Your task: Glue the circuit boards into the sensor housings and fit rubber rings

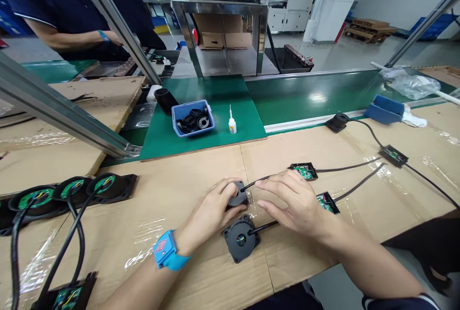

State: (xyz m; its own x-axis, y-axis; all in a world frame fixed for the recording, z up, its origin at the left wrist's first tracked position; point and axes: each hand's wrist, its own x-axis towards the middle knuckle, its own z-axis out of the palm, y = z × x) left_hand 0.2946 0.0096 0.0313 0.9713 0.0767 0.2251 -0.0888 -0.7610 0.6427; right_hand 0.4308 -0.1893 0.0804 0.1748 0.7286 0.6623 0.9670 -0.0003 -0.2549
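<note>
A small dark grey square housing point(239, 195) with a black cable point(254, 183) is gripped between the thumb and fingers of my left hand point(219, 204), close above the cardboard. My right hand point(293, 200) is at that cable, its fingers stretched out and its thumb apart; the cable passes by the fingertips. A second round housing with corner lugs point(240, 240) lies just below my left hand, its cable running under my right hand. Beyond my right hand are two open black boxes with green circuit boards, one at the back point(304, 171) and one partly hidden point(327, 202).
At left stand several black housings point(72, 188) with thick cables. A blue bin of black rings point(193, 118), a small dropper bottle point(232, 123) and a black cup point(166, 100) sit on the green mat. Another wired box point(393, 155) lies right. A person point(82, 13) stands behind the metal frame.
</note>
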